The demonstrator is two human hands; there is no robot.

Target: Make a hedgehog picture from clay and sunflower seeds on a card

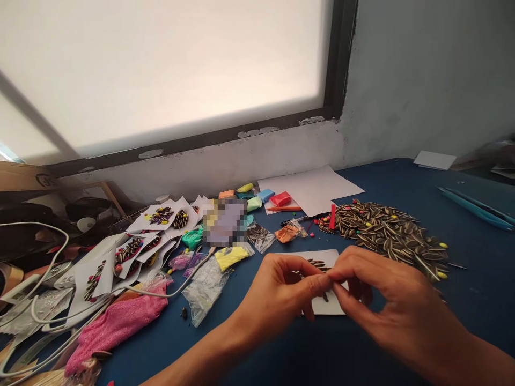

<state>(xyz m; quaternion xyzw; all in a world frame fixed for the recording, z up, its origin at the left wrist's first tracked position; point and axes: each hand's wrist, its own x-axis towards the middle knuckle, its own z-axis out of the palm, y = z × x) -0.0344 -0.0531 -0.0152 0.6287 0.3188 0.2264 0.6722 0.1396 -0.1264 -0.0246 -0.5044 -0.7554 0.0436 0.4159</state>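
Note:
My left hand (284, 287) and my right hand (384, 295) meet fingertip to fingertip above a small white card (322, 307). Both are closed in a pinch, and whatever lies between the fingertips is too small or too covered to make out. On the card are striped sunflower seeds (317, 265), partly hidden behind my fingers. Just beyond my right hand spreads a large pile of sunflower seeds (386, 228), with small coloured clay bits among them.
Packets of coloured clay (280, 199) and a white sheet (309, 185) lie at the back. Left are seed-decorated cards (131, 252), a pink cloth (120, 321), a white cable (177, 292) and a plastic bag (207, 289). Blue tweezers (475, 208) rest at right.

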